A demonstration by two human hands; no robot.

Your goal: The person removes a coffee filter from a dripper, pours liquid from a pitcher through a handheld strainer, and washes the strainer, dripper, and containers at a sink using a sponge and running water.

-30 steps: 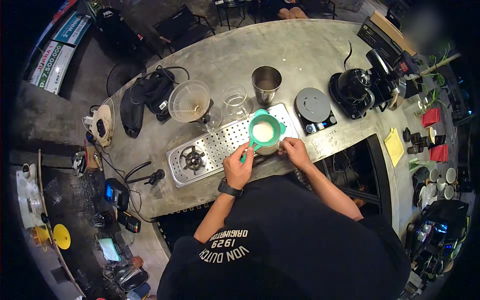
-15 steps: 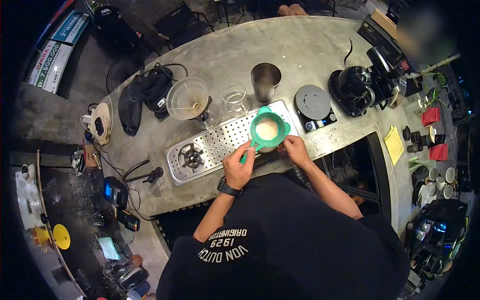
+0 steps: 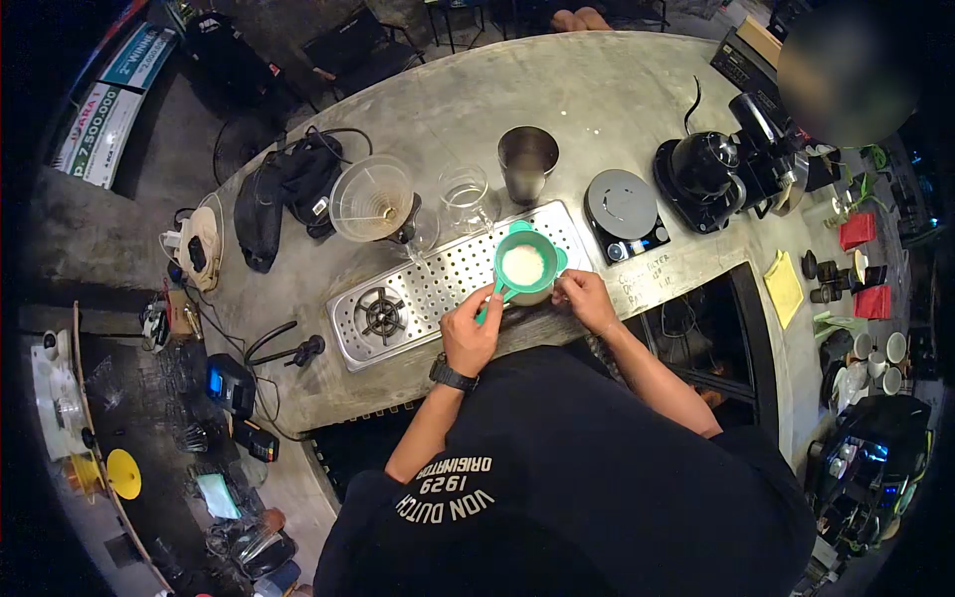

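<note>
My left hand (image 3: 470, 333) is closed round the handle of a green sieve (image 3: 523, 236), which I hold over the front of a steel drip tray (image 3: 458, 239). Pale, whitish material lies in the middle of the sieve. Below its rim shows part of a rounded, greyish vessel (image 3: 534, 298), mostly hidden. Just right of the sieve, my right hand (image 3: 587, 301) has its fingers pinched together beside that vessel; what they hold, if anything, is hidden. Behind the tray stand a clear cone dripper (image 3: 370, 189) on a glass server, a glass jug (image 3: 464, 194) and a dark metal cup (image 3: 527, 164).
To the right stand a black scale with a round grey lid on it (image 3: 622, 204), a black kettle (image 3: 704, 164) and a grinder-like machine (image 3: 761, 129). A yellow cloth (image 3: 784, 289) lies farther right. A black bag (image 3: 288, 194) and a tap (image 3: 303, 350) are at left.
The green sieve has shifted slightly left and toward the back left, with my left hand following. My right hand stays close to its place, now a little apart from the sieve's rim.
</note>
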